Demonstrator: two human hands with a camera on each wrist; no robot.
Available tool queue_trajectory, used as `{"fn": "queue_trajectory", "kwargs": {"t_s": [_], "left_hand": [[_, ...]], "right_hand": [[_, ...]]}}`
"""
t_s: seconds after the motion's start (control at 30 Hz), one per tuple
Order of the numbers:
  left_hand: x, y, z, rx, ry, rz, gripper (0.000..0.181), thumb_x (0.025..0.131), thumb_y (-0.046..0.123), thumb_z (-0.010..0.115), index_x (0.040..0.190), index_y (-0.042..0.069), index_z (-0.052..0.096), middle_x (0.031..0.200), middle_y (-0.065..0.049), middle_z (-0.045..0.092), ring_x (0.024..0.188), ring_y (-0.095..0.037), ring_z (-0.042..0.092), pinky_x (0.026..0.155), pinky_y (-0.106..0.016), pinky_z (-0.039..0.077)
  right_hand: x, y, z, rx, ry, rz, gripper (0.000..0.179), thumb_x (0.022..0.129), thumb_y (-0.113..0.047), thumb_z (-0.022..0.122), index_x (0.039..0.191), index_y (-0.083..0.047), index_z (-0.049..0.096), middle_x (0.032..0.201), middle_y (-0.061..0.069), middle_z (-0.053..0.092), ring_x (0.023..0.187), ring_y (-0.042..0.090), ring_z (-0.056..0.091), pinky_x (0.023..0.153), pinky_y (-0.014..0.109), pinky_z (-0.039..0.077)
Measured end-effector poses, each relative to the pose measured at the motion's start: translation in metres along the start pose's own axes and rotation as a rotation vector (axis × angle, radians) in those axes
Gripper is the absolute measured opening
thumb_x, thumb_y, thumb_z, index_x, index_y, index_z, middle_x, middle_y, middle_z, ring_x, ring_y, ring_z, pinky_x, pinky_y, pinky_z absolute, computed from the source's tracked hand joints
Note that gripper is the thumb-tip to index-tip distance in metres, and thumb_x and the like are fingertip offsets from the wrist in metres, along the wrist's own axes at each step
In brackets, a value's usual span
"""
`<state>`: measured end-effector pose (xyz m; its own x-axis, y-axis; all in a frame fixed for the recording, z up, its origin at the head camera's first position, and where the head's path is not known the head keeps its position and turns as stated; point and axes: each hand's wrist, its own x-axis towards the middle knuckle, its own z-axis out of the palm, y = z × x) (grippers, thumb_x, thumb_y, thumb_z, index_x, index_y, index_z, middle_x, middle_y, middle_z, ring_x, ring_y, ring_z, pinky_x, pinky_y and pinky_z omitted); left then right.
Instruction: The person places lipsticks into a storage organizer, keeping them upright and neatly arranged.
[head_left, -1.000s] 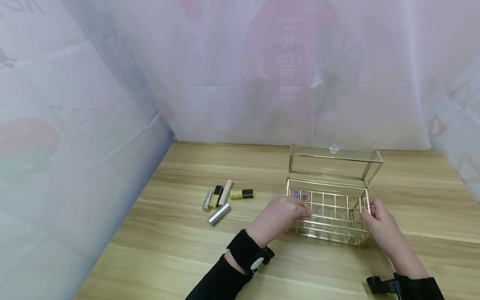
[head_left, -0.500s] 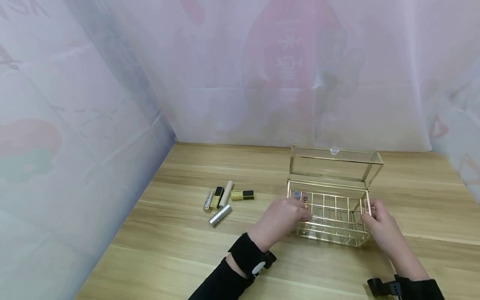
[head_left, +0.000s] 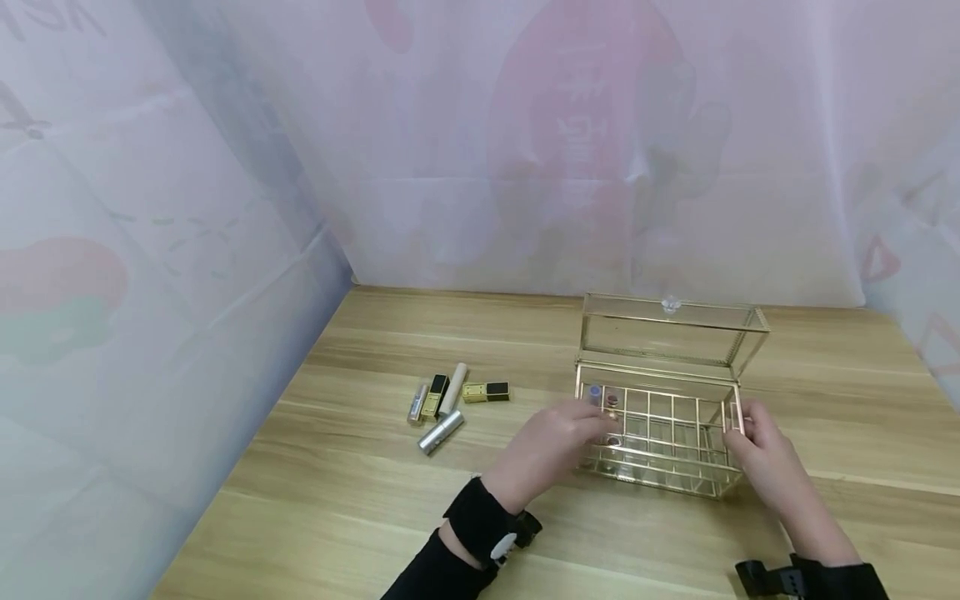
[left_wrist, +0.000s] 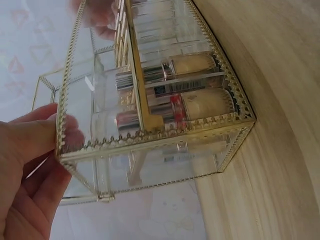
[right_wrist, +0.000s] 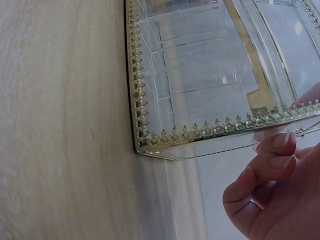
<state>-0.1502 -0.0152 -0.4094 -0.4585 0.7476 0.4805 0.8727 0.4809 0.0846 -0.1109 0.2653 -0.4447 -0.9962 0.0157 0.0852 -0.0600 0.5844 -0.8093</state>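
Observation:
A gold-framed glass box (head_left: 660,477) stands on the table with its lid (head_left: 667,329) raised and a gold grid (head_left: 671,417) inside. My left hand (head_left: 551,442) is at its left end, fingertips over the rim, loosely bent and seemingly holding nothing. My right hand (head_left: 767,458) grips the right rim, thumb inside and fingers outside. Upright in left-end compartments stand a blue-topped tube (head_left: 595,393) and a dark-red-topped tube (head_left: 612,401); another tube top (head_left: 613,442) shows in front. Through the glass, the left wrist view shows a lipstick tube with a red band (left_wrist: 207,105).
Left of the box lie a silver tube (head_left: 441,432), a cream tube (head_left: 453,389), a small clear-and-pink tube (head_left: 417,403), a black-and-gold lipstick (head_left: 435,396) and a gold lipstick with a black end (head_left: 486,392). A printed cloth (head_left: 465,225) hangs behind the wooden table (head_left: 337,500).
My left hand has drawn slightly left from the front left compartments, uncovering a tube top there. My right hand keeps its hold on the box's right rim.

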Motion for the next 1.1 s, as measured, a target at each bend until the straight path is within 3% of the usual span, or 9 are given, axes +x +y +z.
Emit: {"fn": "queue_trajectory", "kwargs": {"t_s": [0.27,0.5,0.8,0.97,1.1], "left_hand": [[-0.015,-0.013,-0.006,-0.103,0.098,-0.104,0.023,0.079,0.006,0.074,0.102,0.007,0.073,0.1,-0.004,0.071,0.096,-0.01,0.061,0.087,-0.013,0.052],[-0.03,-0.026,-0.01,-0.032,0.056,-0.2,0.02,0.083,0.012,0.071,0.104,0.01,0.073,0.103,-0.001,0.071,0.097,-0.011,0.062,0.085,-0.021,0.055],[-0.059,-0.05,-0.019,0.071,0.004,-0.447,0.025,0.078,0.01,0.075,0.104,0.011,0.073,0.1,-0.003,0.072,0.094,-0.017,0.063,0.078,-0.032,0.059],[-0.076,-0.061,-0.021,0.101,0.008,-0.59,0.028,0.075,0.004,0.077,0.102,0.007,0.073,0.099,-0.007,0.071,0.092,-0.021,0.063,0.077,-0.037,0.059],[-0.087,-0.068,-0.02,0.091,0.032,-0.665,0.028,0.072,0.0,0.078,0.099,0.002,0.073,0.096,-0.011,0.07,0.09,-0.026,0.063,0.075,-0.039,0.06]], "right_hand": [[0.0,0.001,0.0,-0.001,-0.001,0.0,0.026,0.094,-0.001,0.041,0.117,0.009,0.038,0.097,0.028,0.063,0.075,0.019,0.048,0.062,0.032,0.041],[0.0,0.001,0.0,0.005,0.005,-0.006,0.026,0.093,0.0,0.041,0.117,0.009,0.037,0.092,0.024,0.063,0.071,0.016,0.048,0.06,0.031,0.041],[0.0,0.001,0.001,0.016,-0.002,-0.004,0.025,0.094,-0.001,0.041,0.117,0.009,0.037,0.095,0.025,0.062,0.071,0.016,0.047,0.06,0.031,0.04],[0.0,0.001,0.0,0.015,-0.004,0.004,0.026,0.095,-0.001,0.04,0.118,0.009,0.037,0.093,0.023,0.062,0.07,0.016,0.046,0.059,0.03,0.04],[0.0,0.0,0.0,0.013,-0.002,0.01,0.027,0.094,-0.002,0.041,0.119,0.009,0.037,0.092,0.023,0.062,0.07,0.017,0.046,0.059,0.03,0.04]]}}
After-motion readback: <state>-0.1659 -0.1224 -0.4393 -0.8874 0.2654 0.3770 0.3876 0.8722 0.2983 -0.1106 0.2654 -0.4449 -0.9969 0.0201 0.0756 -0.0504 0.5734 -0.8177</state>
